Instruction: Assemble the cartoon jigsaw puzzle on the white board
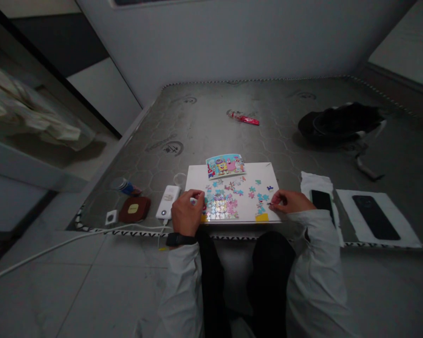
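"Left hand (pixel 188 212)?"
"One, bent at the left edge of the partly joined, pink-and-blue cardboard jigsaw (pixel 223 205), thumb and forefinger curled towards each other; whether they pinch anything, I cannot tell. Black wristwatch (pixel 180 239) on the wrist."
"Right hand (pixel 289 202)?"
"One, at the right edge of the white rectangular board (pixel 246 206), fingertips closed on a small dark piece (pixel 270 203)."
"Between the hands?"
"The jigsaw, flat on the board, nearer the left hand. Loose blue and pink pieces (pixel 252 191), several, nearer the right. One flat yellow item (pixel 262 217), at the board's near edge, just short of the right hand."
"Beyond them?"
"One glossy cartoon picture card (pixel 225 166), at the board's far side. Farther off, one slim red item with clear wrapping (pixel 245 119)."
"Outward of the left hand?"
"One white rectangular power bank (pixel 169 202), just beside it; then one brown rounded-square case (pixel 135 209)."
"Outward of the right?"
"One dark flat phone (pixel 322 203) on white paper; farther out, one black rectangular slab (pixel 375 217) on a white sheet (pixel 407 225)."
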Motion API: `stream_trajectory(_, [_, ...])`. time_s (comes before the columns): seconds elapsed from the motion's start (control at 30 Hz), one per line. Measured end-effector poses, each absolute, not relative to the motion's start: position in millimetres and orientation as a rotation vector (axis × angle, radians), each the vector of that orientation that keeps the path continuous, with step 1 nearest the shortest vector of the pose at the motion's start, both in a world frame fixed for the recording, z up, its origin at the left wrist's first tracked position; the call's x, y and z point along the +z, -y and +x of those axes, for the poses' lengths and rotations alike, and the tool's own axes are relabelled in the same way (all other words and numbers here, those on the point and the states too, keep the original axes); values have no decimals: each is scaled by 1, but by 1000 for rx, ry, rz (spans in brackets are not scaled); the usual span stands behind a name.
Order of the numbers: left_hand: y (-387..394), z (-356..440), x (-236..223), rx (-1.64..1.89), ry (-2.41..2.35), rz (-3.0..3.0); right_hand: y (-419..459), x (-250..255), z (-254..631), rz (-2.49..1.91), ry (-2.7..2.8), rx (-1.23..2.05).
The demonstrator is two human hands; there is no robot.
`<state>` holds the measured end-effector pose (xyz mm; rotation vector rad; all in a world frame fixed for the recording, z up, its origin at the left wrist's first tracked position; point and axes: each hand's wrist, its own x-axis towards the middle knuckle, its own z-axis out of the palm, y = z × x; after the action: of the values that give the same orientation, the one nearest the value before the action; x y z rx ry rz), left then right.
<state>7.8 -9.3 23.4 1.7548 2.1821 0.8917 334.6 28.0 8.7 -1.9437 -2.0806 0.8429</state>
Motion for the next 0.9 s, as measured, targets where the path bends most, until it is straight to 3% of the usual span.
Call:
stream_trajectory(0.37, [9,9,30,948,-2061,1660,-29,30,267,-1535,1928,883])
stream_trajectory(0.6, [10,11,35,999,-1793,1609,-24,16,193,-1266,1619,1185])
stream_trajectory(0.9, [12,9,32,945,-1647,1603,-26,8,179,-1186,1333,1471])
